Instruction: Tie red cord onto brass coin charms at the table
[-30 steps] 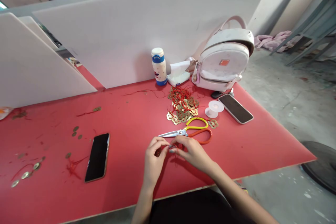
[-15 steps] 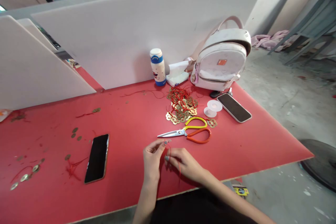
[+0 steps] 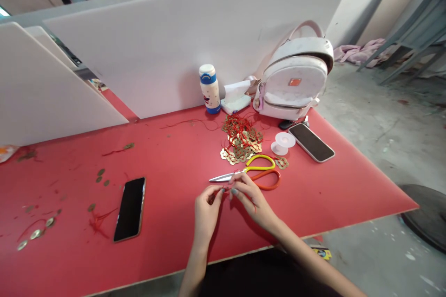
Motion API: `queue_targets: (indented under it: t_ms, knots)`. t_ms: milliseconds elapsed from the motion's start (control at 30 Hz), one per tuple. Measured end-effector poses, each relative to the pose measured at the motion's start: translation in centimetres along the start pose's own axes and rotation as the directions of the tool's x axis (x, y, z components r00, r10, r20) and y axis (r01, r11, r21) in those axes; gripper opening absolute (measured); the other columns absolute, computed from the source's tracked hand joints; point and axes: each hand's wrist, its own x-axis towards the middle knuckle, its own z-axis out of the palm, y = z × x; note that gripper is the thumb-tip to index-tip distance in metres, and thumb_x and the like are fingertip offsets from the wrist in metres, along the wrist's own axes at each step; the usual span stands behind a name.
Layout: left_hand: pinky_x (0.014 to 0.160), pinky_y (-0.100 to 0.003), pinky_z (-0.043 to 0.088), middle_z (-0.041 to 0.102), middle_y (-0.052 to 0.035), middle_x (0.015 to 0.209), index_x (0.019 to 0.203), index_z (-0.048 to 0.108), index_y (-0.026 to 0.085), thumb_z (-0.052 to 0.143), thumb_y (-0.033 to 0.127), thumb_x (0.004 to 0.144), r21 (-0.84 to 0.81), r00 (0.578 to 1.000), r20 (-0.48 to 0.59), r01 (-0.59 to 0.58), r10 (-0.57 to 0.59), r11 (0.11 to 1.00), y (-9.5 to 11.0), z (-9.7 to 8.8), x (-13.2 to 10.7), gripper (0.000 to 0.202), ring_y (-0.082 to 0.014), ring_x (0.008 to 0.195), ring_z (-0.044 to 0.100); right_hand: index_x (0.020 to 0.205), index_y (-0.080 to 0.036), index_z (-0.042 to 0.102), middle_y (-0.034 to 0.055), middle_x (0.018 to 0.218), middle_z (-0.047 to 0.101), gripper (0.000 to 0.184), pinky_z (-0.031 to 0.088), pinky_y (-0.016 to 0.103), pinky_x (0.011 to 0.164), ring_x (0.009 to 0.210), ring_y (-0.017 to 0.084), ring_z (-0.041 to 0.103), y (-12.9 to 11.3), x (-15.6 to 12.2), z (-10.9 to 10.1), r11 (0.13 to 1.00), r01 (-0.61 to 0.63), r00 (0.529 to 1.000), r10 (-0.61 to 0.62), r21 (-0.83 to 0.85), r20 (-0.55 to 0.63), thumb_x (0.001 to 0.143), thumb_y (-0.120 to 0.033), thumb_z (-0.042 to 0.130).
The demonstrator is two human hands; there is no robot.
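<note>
My left hand [image 3: 209,202] pinches a red cord [image 3: 226,188] between thumb and forefinger, near the table's front edge. Close beside it, my right hand [image 3: 251,197] has its fingers bent around the same cord, and a short piece of red shows by its palm. Just beyond the hands lie scissors [image 3: 260,167] with one yellow and one red handle, their blades pointing left. Behind them is a pile of brass coins [image 3: 242,144] tied with red cord. A single knotted coin cluster [image 3: 281,163] rests right of the pile. What sits between the fingertips is too small to make out.
A black phone [image 3: 130,209] lies left of my hands, with loose coins [image 3: 36,234] further left. At the right are a white spool [image 3: 283,143], another phone [image 3: 311,142] and a white backpack [image 3: 294,81]. A bottle [image 3: 209,89] stands against the white partition [image 3: 146,55].
My right hand has moved up and its fingertips now meet the left hand's at the cord, partly covering the scissors. My left hand has shifted slightly right.
</note>
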Motion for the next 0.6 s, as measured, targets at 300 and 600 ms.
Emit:
queue_targets:
  t_ms: [300,600]
  knots:
    - [0.077,-0.032,0.055,0.077,-0.0091,0.092,0.09,0.076,0.017,0.06,0.029,0.084,0.027,0.996,0.084,-0.007,0.005,1.0,0.3,0.1,-0.8,0.021,-0.0238,0.085,0.071,0.079,-0.019,0.055,0.0038,0.083,0.051,0.028,0.043,0.029,0.07,0.077,0.017,0.051,-0.4,0.5,-0.8,0.989,-0.01,0.999,0.015,-0.148,0.031,0.101,-0.023,0.039]
    - [0.073,-0.032,0.058,0.078,-0.0092,0.082,0.085,0.076,0.015,0.067,0.034,0.079,-0.164,0.999,0.038,0.035,-0.029,0.986,0.2,0.1,-0.3,0.022,-0.0228,0.074,0.073,0.082,-0.02,0.054,0.0053,0.082,0.055,0.027,0.043,0.031,0.072,0.078,0.019,0.051,-0.3,0.6,-1.4,0.983,0.036,0.998,-0.027,-0.181,0.053,0.102,-0.022,0.036]
